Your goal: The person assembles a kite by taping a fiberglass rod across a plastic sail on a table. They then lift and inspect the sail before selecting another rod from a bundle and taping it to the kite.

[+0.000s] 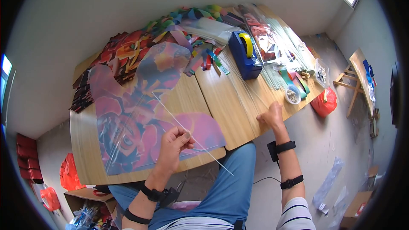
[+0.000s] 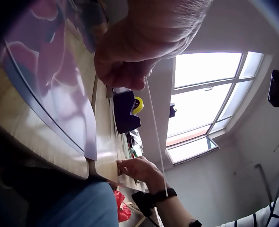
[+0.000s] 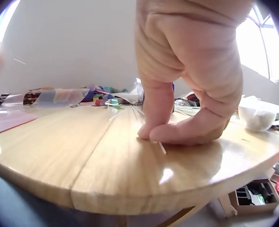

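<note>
My left hand (image 1: pixel 174 145) pinches a thin white rod (image 1: pixel 213 156) between thumb and fingers, raised over the front of the table. The rod slants across a large printed plastic sheet (image 1: pixel 108 115) in pink and blue, with one end out over my lap. In the left wrist view the same rod (image 2: pixel 154 123) runs down from the fingertips. My right hand (image 1: pixel 272 115) is down at the table's right front edge. Its thumb and a curled finger (image 3: pixel 191 135) meet on the tabletop around a thin pale rod, whose short end (image 3: pixel 162 148) pokes out beneath them.
A blue tape dispenser (image 1: pixel 249 66) with yellow tape stands mid-table, thin rods beside it. Behind are colourful ribbons (image 1: pixel 170 19), printed cut-outs (image 1: pixel 123 47) and clear-wrapped packs (image 1: pixel 260 30). A small cup (image 1: pixel 292 95) sits at right; a red bag (image 1: pixel 324 103) hangs past the edge.
</note>
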Tool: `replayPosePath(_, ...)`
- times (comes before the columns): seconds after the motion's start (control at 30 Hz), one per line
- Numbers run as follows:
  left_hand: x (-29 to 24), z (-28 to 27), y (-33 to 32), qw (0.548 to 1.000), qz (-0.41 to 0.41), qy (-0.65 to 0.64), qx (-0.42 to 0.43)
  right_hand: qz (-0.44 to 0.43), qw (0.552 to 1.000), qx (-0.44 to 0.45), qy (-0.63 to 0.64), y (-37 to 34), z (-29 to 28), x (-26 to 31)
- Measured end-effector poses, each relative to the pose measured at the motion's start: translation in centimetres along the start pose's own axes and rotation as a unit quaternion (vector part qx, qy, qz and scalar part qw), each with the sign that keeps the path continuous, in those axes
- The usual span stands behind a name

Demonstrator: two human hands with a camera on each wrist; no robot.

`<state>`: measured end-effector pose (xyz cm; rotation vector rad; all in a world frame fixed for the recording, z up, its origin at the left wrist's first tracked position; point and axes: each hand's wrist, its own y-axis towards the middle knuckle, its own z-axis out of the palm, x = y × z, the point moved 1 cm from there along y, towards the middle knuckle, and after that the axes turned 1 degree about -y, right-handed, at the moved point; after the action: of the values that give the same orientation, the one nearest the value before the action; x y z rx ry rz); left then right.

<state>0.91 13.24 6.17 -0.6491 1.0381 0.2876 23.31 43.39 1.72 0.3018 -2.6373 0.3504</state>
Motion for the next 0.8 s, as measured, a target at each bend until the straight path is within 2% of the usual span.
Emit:
replayPosePath(0.07,0.4,-0.3,0.1,1.000,0.001,-0.004,-0.002,0.048,0.995,0.089,-0.006,0.7,-0.5,1.8)
replayPosePath(0.13,0.8,-0.2,0.2,1.000,-0.004,-0.010,-0.005,0.057,0.983,0.079,0.158,2.6,2.1,1.7)
replayPosePath(0.2,0.9,-0.2,0.2,1.000,-0.009,-0.009,-0.007,0.027,0.983,0.030,0.177,4.1,4.3,1.6)
replayPosePath(0.27,0.7,-0.2,0.1,1.000,-0.010,-0.006,-0.008,-0.044,0.996,-0.058,0.046,4.4,5.3,4.0)
replayPosePath(0.37,0.6,-0.8,0.2,1.000,-0.010,-0.004,-0.016,-0.119,0.974,-0.092,-0.169,1.8,3.3,7.9)
replayPosePath(0.47,0.5,-1.1,0.0,1.000,-0.012,0.005,-0.019,-0.126,0.968,-0.054,-0.209,1.9,2.3,10.2)
replayPosePath(0.57,0.8,-1.1,0.0,1.000,-0.012,-0.005,-0.019,-0.149,0.976,-0.066,-0.145,3.7,4.6,9.8)
replayPosePath(0.67,0.7,-0.8,0.0,1.000,-0.011,-0.009,-0.021,-0.151,0.973,-0.109,-0.138,6.7,7.0,8.9)
replayPosePath(0.77,0.5,-0.9,-0.2,1.000,-0.006,-0.013,-0.016,-0.167,0.967,-0.111,-0.158,7.4,6.9,8.9)
replayPosePath(0.8,0.4,-1.0,-0.2,1.000,-0.003,-0.013,-0.020,-0.167,0.969,-0.085,-0.160,7.6,6.6,9.2)
